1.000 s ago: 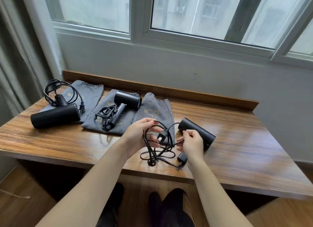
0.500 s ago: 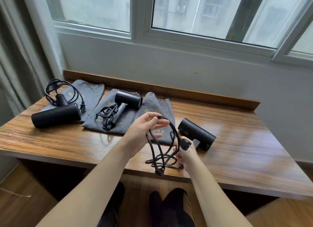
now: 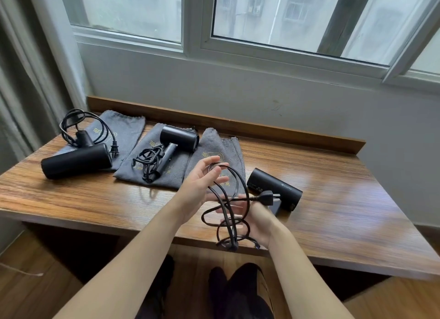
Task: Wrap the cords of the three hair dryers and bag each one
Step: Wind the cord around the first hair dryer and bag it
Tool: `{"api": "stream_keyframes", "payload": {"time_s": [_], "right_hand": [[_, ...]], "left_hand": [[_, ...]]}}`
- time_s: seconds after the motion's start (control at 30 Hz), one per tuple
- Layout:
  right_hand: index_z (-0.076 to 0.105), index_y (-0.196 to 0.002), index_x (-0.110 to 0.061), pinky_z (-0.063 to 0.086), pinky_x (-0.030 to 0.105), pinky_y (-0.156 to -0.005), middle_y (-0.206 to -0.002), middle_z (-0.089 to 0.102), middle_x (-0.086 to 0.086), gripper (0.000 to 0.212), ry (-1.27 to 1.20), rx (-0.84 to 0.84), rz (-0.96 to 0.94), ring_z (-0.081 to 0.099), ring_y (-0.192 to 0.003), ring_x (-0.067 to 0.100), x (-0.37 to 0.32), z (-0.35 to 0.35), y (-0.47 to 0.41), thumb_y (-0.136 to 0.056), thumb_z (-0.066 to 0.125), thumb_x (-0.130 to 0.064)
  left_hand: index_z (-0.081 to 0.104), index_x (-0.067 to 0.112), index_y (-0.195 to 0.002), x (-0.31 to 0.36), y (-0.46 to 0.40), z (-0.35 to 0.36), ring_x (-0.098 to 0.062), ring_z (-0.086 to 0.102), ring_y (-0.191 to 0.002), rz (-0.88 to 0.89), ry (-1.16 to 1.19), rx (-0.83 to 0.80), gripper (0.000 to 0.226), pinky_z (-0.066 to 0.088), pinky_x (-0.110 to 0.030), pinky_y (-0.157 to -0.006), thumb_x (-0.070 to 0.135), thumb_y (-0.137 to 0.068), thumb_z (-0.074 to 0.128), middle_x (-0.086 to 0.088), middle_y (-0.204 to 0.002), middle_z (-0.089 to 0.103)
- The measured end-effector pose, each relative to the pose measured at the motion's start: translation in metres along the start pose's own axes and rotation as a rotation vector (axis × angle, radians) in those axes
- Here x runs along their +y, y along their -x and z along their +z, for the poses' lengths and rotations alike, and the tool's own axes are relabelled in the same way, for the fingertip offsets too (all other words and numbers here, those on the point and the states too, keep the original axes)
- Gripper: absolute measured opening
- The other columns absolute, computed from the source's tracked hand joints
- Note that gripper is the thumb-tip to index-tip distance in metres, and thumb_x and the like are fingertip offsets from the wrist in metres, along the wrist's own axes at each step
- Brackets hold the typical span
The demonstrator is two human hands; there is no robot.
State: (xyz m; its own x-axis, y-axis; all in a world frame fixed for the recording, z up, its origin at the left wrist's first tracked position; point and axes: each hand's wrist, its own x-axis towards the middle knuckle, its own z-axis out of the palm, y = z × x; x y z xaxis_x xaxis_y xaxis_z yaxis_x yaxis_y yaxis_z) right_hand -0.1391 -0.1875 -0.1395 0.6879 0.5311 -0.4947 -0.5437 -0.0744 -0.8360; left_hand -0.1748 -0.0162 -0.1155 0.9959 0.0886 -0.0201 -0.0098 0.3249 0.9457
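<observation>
A person stands at a wooden table point(image 3: 95, 199) under a window point(image 3: 285, 16), both bare forearms reaching forward over its near edge; the left hand point(image 3: 198, 187) is raised with its palm turned inward and its fingers point(image 3: 214, 162) spread and nearly straight, and a black cord point(image 3: 238, 183) loops over the fingertips and hangs down in several loose coils; the right hand point(image 3: 252, 220) sits lower and just behind those coils, its fingers curled round the strands, though the cord and some blur hide exactly how they close; the plug point(image 3: 267, 196) sticks out to the right just above that hand, prongs pointing toward the right hair dryer point(image 3: 273, 189); this dryer lies on the bare table just beside the right hand, its black barrel angled away to the right.

Three grey cloth bags lie flat in a row further back; the right bag point(image 3: 214, 149) is behind the left hand with nothing on it; the middle hair dryer point(image 3: 178, 139) lies on the middle bag point(image 3: 140, 173) with its cord bunched beside the handle; the left hair dryer point(image 3: 76, 160) lies partly on the left bag point(image 3: 126, 128), its cord in a loose ring behind it; a curtain point(image 3: 21, 92) hangs at the far left.
</observation>
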Motion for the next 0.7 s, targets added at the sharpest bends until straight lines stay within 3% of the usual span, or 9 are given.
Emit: {"api": "stream_keyframes", "payload": {"time_s": [0.1, 0.2, 0.3, 0.43, 0.5, 0.57, 0.63, 0.7], "right_hand": [[0.079, -0.09, -0.011, 0.053, 0.032, -0.07, -0.093, 0.073, 0.012, 0.051, -0.083, 0.014, -0.01, 0.065, -0.077, 0.022, 0.001, -0.002, -0.003, -0.104, 0.034, -0.03], [0.068, -0.108, -0.005, 0.055, 0.03, -0.055, -0.097, 0.067, 0.015, 0.036, -0.136, 0.089, 0.019, 0.063, -0.07, 0.022, 0.003, -0.006, -0.011, -0.105, 0.039, -0.026], [0.064, -0.106, -0.003, 0.049, 0.024, -0.04, -0.094, 0.067, 0.015, 0.03, -0.121, 0.18, 0.089, 0.067, -0.067, 0.024, 0.005, -0.008, -0.013, -0.104, 0.036, -0.013], [0.056, -0.097, -0.005, 0.057, 0.029, -0.052, -0.095, 0.052, 0.017, 0.023, -0.167, 0.193, 0.106, 0.057, -0.066, 0.023, 0.009, -0.008, -0.018, -0.096, 0.033, -0.008], [0.061, -0.088, 0.002, 0.06, 0.033, -0.058, -0.091, 0.053, 0.018, 0.035, -0.262, 0.185, 0.096, 0.058, -0.066, 0.023, 0.009, -0.008, -0.018, -0.099, 0.03, -0.012], [0.067, -0.075, 0.006, 0.059, 0.031, -0.052, -0.082, 0.063, 0.019, 0.053, -0.295, 0.131, 0.076, 0.065, -0.06, 0.022, 0.006, -0.007, -0.013, -0.104, 0.029, -0.017], [0.06, -0.073, 0.002, 0.055, 0.029, -0.042, -0.078, 0.065, 0.02, 0.052, -0.295, 0.139, 0.036, 0.068, -0.053, 0.022, 0.004, -0.007, -0.011, -0.106, 0.029, -0.024], [0.06, -0.077, 0.001, 0.057, 0.033, -0.046, -0.087, 0.066, 0.022, 0.048, -0.31, 0.159, 0.023, 0.071, -0.065, 0.028, 0.004, -0.006, -0.012, -0.106, 0.032, -0.025]], "left_hand": [[0.048, 0.027, -0.132, -0.001, 0.001, -0.002, -0.024, 0.065, -0.112, -0.009, -0.265, -0.075, 0.052, 0.055, -0.048, -0.091, 0.06, -0.093, 0.045, 0.003, -0.12, 0.069], [0.048, 0.034, -0.125, -0.004, 0.002, -0.003, -0.021, 0.07, -0.095, -0.062, -0.418, -0.16, 0.051, 0.054, -0.043, -0.088, 0.065, -0.089, 0.028, 0.005, -0.101, 0.075], [0.05, 0.028, -0.123, -0.006, 0.002, -0.001, -0.009, 0.065, -0.072, -0.089, -0.491, -0.164, 0.043, 0.055, -0.035, -0.076, 0.058, -0.1, 0.029, 0.003, -0.084, 0.072], [0.053, 0.012, -0.123, -0.004, 0.001, 0.002, 0.002, 0.055, -0.054, -0.095, -0.481, -0.063, 0.03, 0.044, -0.015, -0.059, 0.033, -0.105, 0.041, 0.006, -0.07, 0.056], [0.056, 0.019, -0.125, -0.001, 0.003, 0.0, 0.0, 0.062, -0.067, -0.113, -0.524, -0.096, 0.038, 0.047, -0.016, -0.07, 0.043, -0.104, 0.035, 0.006, -0.076, 0.062], [0.056, 0.026, -0.126, 0.002, 0.005, -0.001, -0.012, 0.066, -0.089, -0.165, -0.525, -0.18, 0.042, 0.053, -0.029, -0.08, 0.052, -0.101, 0.033, 0.002, -0.093, 0.062], [0.055, 0.02, -0.124, 0.005, 0.007, 0.004, -0.014, 0.066, -0.078, -0.213, -0.421, -0.196, 0.037, 0.058, -0.035, -0.068, 0.046, -0.101, 0.042, 0.002, -0.082, 0.063], [0.053, 0.01, -0.121, 0.005, 0.006, 0.007, -0.01, 0.063, -0.058, -0.199, -0.403, -0.152, 0.031, 0.057, -0.03, -0.057, 0.034, -0.103, 0.047, 0.004, -0.062, 0.062]]}}
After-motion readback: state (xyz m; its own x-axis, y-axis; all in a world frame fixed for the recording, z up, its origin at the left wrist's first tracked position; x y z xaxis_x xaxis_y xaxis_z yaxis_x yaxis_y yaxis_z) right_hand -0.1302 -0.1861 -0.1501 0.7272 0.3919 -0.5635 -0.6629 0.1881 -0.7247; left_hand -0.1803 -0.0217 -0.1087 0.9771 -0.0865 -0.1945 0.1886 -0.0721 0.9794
